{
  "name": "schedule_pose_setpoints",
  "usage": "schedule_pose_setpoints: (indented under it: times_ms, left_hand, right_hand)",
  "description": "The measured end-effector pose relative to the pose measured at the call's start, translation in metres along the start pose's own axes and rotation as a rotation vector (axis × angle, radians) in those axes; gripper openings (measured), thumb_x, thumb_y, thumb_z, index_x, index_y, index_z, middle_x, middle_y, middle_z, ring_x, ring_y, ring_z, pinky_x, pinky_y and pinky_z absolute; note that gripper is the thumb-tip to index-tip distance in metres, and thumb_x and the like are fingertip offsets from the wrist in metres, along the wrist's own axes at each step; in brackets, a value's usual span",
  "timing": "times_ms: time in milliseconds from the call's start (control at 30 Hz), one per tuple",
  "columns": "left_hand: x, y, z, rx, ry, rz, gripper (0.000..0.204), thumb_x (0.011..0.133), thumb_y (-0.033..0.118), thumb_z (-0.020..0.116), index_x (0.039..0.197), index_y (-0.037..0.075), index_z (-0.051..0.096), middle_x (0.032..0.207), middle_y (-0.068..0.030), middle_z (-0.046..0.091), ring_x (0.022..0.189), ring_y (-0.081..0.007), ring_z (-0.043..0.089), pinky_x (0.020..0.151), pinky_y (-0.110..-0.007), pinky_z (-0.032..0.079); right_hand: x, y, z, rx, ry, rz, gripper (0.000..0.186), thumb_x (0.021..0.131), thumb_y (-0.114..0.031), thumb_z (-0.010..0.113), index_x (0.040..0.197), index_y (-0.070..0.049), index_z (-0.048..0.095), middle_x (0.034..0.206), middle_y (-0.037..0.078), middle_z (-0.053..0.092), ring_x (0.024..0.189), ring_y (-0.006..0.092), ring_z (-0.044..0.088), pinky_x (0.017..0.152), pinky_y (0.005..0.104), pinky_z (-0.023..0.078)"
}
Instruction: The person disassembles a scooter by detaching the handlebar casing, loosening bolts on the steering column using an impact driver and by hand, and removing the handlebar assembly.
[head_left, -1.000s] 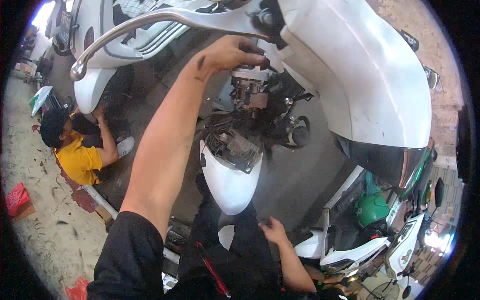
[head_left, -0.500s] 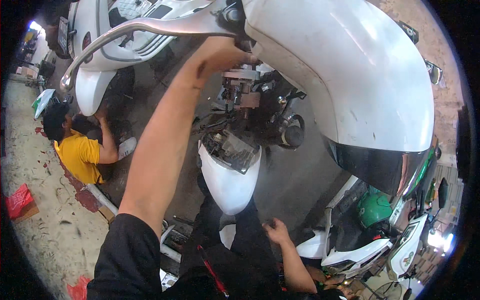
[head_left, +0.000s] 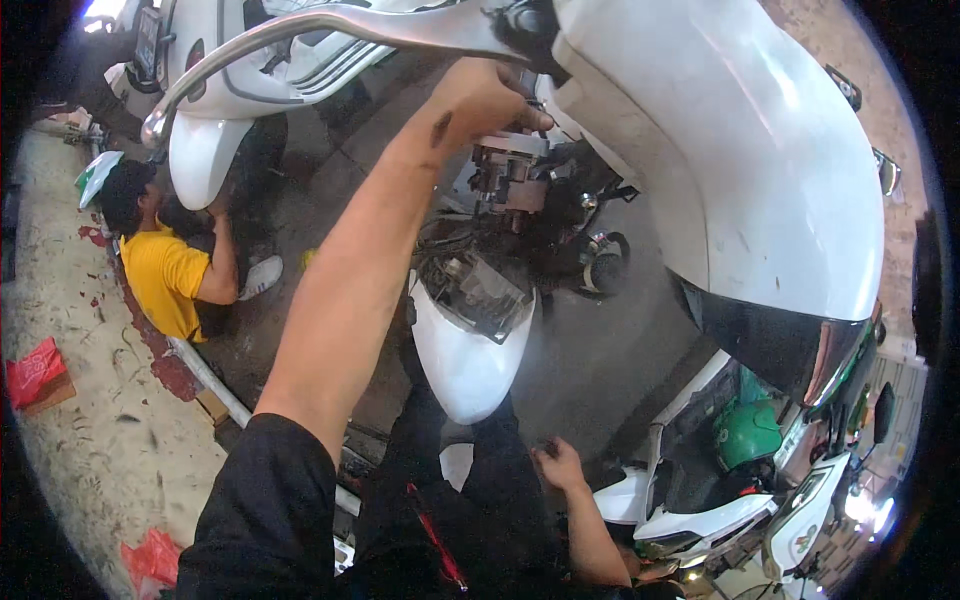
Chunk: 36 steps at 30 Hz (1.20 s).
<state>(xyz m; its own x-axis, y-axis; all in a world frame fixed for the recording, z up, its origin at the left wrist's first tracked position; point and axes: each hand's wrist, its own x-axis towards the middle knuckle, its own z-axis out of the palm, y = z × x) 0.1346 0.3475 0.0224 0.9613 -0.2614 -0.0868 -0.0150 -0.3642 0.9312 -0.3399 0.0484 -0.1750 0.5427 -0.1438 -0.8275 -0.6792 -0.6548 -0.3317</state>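
My left hand (head_left: 488, 98) reaches up to the scooter's front, its fingers bent close beside a grey and brown metal part (head_left: 512, 180). Those fingers are closed, and what they pinch is too small or hidden to make out. Over the wrist arches a silver brake lever (head_left: 330, 22). A large white body panel (head_left: 750, 170) with a dark lower visor fills the upper right. Low beside my thigh, my right hand (head_left: 560, 465) has curled fingers, with a small dark spot between them that I cannot identify. Between my legs shows a white fender-shaped panel (head_left: 468, 370).
A person in a yellow shirt (head_left: 170, 275) crouches at the left by another white scooter (head_left: 205, 165). A green helmet (head_left: 748, 435) rests on a scooter at lower right. Red plastic bags (head_left: 40, 370) lie on the pale floor. Wires and metal parts (head_left: 480, 295) sit above the fender panel.
The view has shifted slightly, so most things sit a little further right. My left hand now shows below the lever, with more of its fingers visible. My right hand's fingers have curled in more.
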Motion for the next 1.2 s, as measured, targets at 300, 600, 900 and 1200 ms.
schedule_pose_setpoints:
  times_ms: [300,600,900,1200]
  left_hand:
    - [0.027,-0.036,0.015,0.107,0.002,0.039,0.035,0.063,0.023,0.084,0.087,0.0,0.073,0.081,-0.0102,0.07,0.07,-0.0209,0.065,0.067,-0.033,0.051]
    - [0.004,-0.035,0.005,-0.306,-0.059,-0.007,0.033,0.068,0.018,0.081,0.093,-0.002,0.072,0.086,-0.0127,0.07,0.079,-0.0175,0.065,0.076,-0.031,0.05]
    - [0.003,-0.01,0.013,0.179,0.132,-0.035,0.028,0.065,0.019,0.082,0.082,-0.001,0.072,0.079,-0.017,0.069,0.076,-0.0205,0.066,0.069,-0.033,0.051]
    - [-0.011,-0.015,-0.006,-0.142,-0.032,-0.054,0.031,0.072,0.015,0.078,0.095,-0.003,0.069,0.085,-0.0116,0.069,0.079,-0.0194,0.065,0.07,-0.032,0.051]
  right_hand:
    - [-0.006,-0.039,-0.012,0.063,-0.114,0.086,0.052,0.082,-0.027,0.067,0.118,0.008,0.054,0.118,0.025,0.06,0.11,0.0296,0.058,0.092,0.0363,0.045]
    - [0.011,-0.011,-0.002,-0.01,-0.057,0.036,0.07,0.079,-0.041,0.068,0.125,0.008,0.05,0.121,0.027,0.057,0.114,0.0353,0.056,0.097,0.0386,0.044]
    - [-0.002,-0.035,-0.01,-0.059,-0.039,0.045,0.066,0.083,-0.03,0.067,0.128,0.012,0.045,0.114,0.023,0.062,0.104,0.0291,0.062,0.09,0.0346,0.046]
    - [0.004,-0.033,-0.002,-0.138,0.009,-0.009,0.064,0.083,-0.028,0.068,0.126,0.014,0.045,0.11,0.024,0.063,0.093,0.0274,0.065,0.081,0.0331,0.05]
